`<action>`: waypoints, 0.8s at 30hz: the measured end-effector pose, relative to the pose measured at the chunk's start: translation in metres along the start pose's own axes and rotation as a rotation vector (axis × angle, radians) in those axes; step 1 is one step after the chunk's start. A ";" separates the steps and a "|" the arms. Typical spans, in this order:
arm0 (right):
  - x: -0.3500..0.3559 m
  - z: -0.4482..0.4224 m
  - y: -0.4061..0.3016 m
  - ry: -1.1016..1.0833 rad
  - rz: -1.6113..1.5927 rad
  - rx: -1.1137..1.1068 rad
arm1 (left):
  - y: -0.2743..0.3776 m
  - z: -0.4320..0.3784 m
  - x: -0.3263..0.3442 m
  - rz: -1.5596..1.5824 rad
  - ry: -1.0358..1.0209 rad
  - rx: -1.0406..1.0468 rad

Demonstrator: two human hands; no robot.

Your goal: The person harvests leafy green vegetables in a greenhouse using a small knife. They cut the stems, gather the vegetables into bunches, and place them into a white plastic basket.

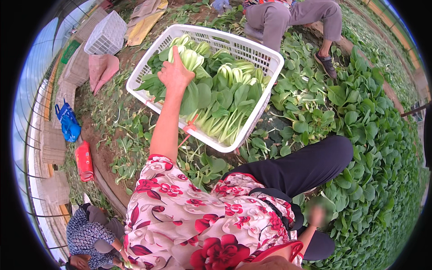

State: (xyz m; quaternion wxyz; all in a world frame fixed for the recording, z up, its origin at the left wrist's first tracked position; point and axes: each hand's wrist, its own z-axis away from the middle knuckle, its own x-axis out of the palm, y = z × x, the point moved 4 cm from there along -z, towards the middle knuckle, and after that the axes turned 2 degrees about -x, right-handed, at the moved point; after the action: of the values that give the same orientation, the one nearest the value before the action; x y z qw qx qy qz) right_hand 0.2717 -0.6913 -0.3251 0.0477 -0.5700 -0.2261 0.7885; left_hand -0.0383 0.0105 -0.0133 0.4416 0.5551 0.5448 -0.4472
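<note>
My left hand [176, 73] reaches into a white plastic crate [275, 60], its fingers around a bunch of bok choy [190, 58] at the crate's left part. The pale stalk bases point up in the picture and the leaves hang below the hand. More bok choy [233, 98] lies in rows inside, some with stalks towards the lower rim. Orange-red ties [190, 127] are fixed to the near rim. My right hand [316, 216] is at the right, close to the growing leaves beside my bent leg; it is blurred, with green around it, and its grip is unclear.
Dense leafy plants [368, 168] fill the right side. Loose leaves [300, 101] litter the ground. Another person's legs [270, 23] are behind the crate; a second person [89, 233] crouches at lower left. A white crate [107, 33], a red package [84, 161] and a blue bag [68, 123] stand left.
</note>
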 end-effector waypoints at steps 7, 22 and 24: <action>0.001 0.009 0.000 -0.035 0.018 0.088 | 0.040 -0.022 0.082 -0.016 0.188 0.128; -0.005 0.013 -0.019 -0.107 0.010 0.229 | 0.059 -0.044 0.088 -0.207 -0.389 0.312; 0.000 0.016 -0.024 -0.107 0.027 0.207 | 0.057 -0.031 0.121 -0.085 -0.286 0.273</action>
State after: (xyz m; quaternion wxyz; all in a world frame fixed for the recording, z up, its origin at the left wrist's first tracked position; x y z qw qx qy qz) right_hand 0.2523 -0.6745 -0.3113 0.0837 -0.5222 -0.1382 0.8374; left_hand 0.0196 0.0656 -0.1245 0.4160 0.5170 0.4339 -0.6094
